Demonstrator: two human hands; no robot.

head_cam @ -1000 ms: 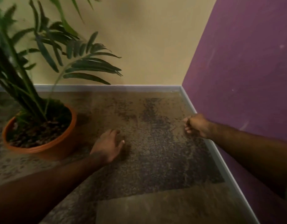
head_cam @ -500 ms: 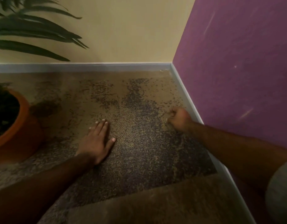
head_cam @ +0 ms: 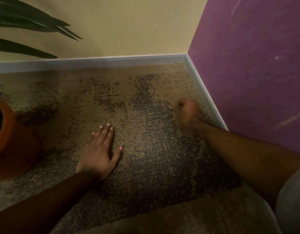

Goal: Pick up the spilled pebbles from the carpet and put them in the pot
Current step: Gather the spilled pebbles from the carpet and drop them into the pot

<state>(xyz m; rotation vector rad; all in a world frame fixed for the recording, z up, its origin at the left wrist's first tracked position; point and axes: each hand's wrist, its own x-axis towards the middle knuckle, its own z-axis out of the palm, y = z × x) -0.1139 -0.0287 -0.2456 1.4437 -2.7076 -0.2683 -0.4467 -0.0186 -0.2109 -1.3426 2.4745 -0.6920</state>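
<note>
My left hand (head_cam: 100,154) lies flat on the speckled brown carpet (head_cam: 146,166), palm down and fingers spread, holding nothing. My right hand (head_cam: 188,112) is blurred and curled into a loose fist. Its knuckles rest on the carpet close to the right baseboard, and whether anything is inside the fist is hidden. The orange pot (head_cam: 9,142) shows only as a curved wall at the left edge, well left of my left hand. A few small pale bits (head_cam: 175,63) lie in the far corner. I cannot tell pebbles from the carpet's dark speckles.
Dark green plant leaves (head_cam: 27,22) hang over the upper left. A grey baseboard (head_cam: 95,62) runs along the cream back wall and down the purple right wall (head_cam: 247,73). A grey sleeve (head_cam: 292,205) fills the lower right corner.
The view has swung right and down, pushing the pot and plant almost out of frame. My left hand has flattened on the carpet. My right fist dropped to the carpet by the baseboard.
</note>
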